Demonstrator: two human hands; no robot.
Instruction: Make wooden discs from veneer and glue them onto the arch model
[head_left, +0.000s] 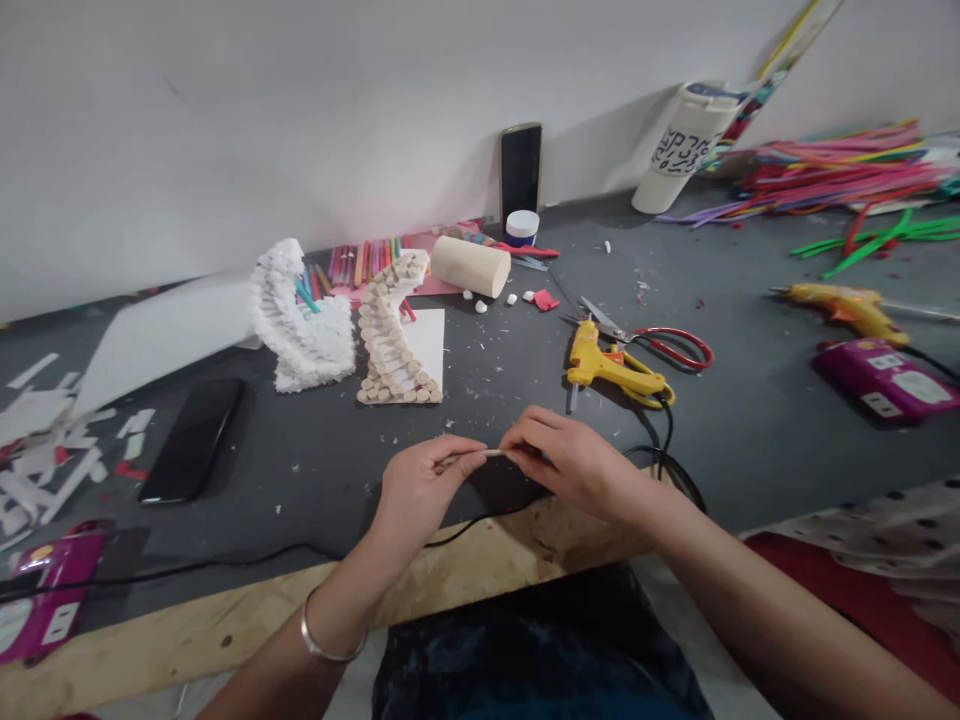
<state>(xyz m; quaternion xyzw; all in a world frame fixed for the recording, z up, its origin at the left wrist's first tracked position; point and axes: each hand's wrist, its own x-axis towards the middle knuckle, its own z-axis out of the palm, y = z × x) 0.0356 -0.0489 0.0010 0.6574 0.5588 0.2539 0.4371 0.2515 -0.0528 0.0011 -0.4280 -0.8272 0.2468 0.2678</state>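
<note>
The thin pale stick (486, 455) sits level between both hands, above the near edge of the grey table (750, 430) and just in front of me. It looks like a tightly rolled strip of paper, though it is too small for me to be sure. My left hand (424, 480) pinches one end between thumb and fingertips. My right hand (570, 455) pinches the other end the same way, so both grips are closed on it. The hands are close together and only a short span of stick shows between them.

I judge the step in hand to be rolling or tightening this piece between the fingers. Nothing is glued or cut at this moment. The yellow glue gun (611, 368) lies untouched just beyond the right hand, with the red-handled scissors (660, 340) beside it. The curved model of pale rounds (394, 335) stands further back on the left, next to a white fluffy curved piece (304, 320).

Any further handling calls for light, even pressure from both pinches so the stick neither bends nor loosens. One hand would have to let go before reaching for a tool.
</note>
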